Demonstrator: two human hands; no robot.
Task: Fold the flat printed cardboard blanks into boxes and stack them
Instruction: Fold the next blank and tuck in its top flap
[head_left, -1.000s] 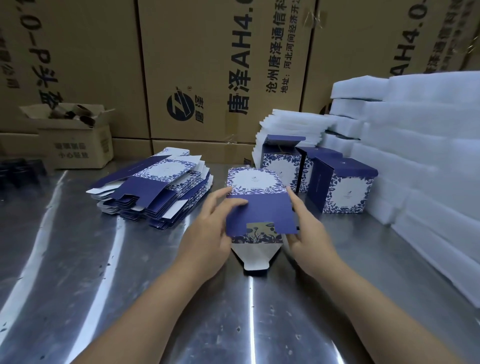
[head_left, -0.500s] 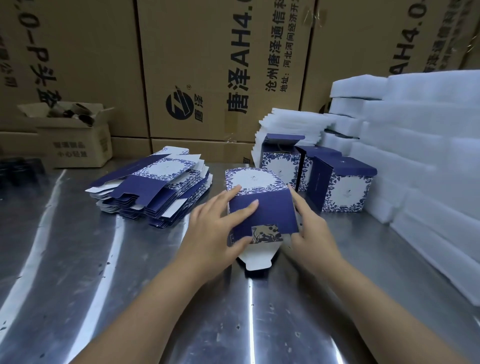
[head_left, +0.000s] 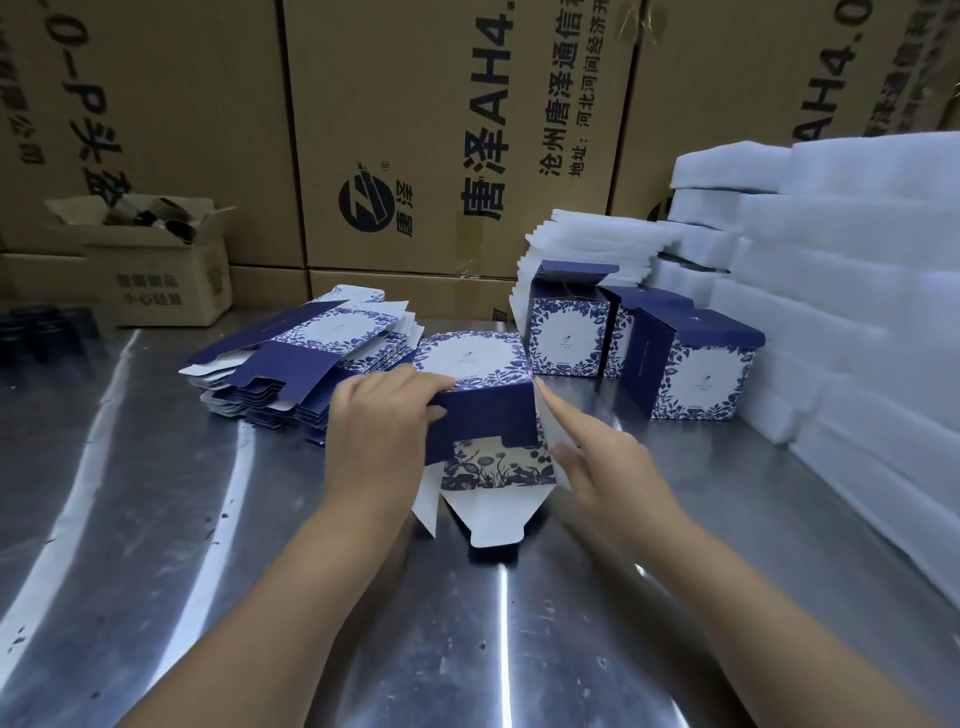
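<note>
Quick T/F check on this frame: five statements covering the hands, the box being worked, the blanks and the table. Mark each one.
1. The left hand grips the half-folded box. True.
2. The stack of flat blanks lies to the right of that box. False: it lies to its left.
3. Three folded boxes stand on the metal table. True.
4. All of the half-folded box's bottom flaps are tucked in. False: a white flap sticks out towards the person.
5. The right hand lies flat on the table, away from the box. False: its index finger lies against the box's right edge.
</note>
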